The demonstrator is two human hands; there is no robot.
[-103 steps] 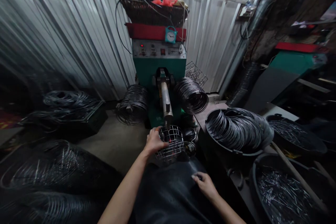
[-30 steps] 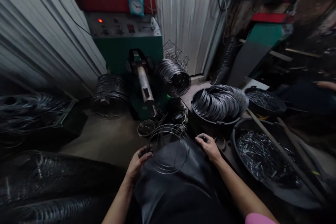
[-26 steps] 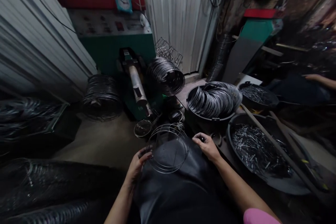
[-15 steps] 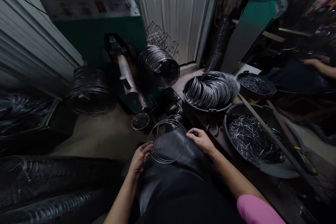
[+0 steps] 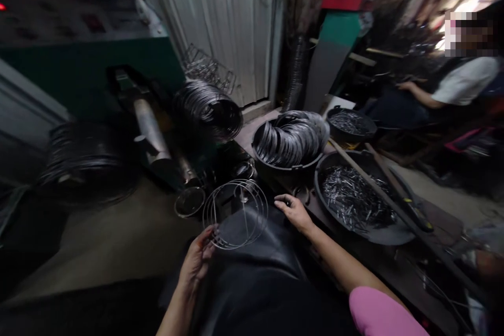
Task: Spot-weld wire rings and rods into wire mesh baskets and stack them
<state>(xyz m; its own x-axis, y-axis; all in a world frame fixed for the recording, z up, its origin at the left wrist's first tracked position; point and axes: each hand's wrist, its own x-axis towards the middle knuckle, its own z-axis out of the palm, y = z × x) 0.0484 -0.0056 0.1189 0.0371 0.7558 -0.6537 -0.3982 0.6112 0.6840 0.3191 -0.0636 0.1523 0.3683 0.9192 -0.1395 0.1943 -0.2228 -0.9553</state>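
Observation:
My left hand (image 5: 196,261) pinches the lower left rim of a round wire frame (image 5: 235,213), made of a few thin rings joined by spokes, which rests on my dark-clad lap. My right hand (image 5: 293,211) lies at the right of the frame, fingers curled around a small dark object I cannot make out. Just ahead, a black tub of wire rings (image 5: 290,140) stands beside a black tub of short wire pieces (image 5: 356,200).
A green machine (image 5: 98,71) with a metal arm (image 5: 151,134) stands ahead left, wire coils (image 5: 208,109) at its sides. A smaller tub (image 5: 348,123) and a long wooden stick (image 5: 378,181) lie to the right. Another person (image 5: 449,86) sits at the far right.
The wire basket once held at the machine arm is gone; a flat ring frame sits on my lap. The view has swung right, bringing the seated person in. My hands keep their places.

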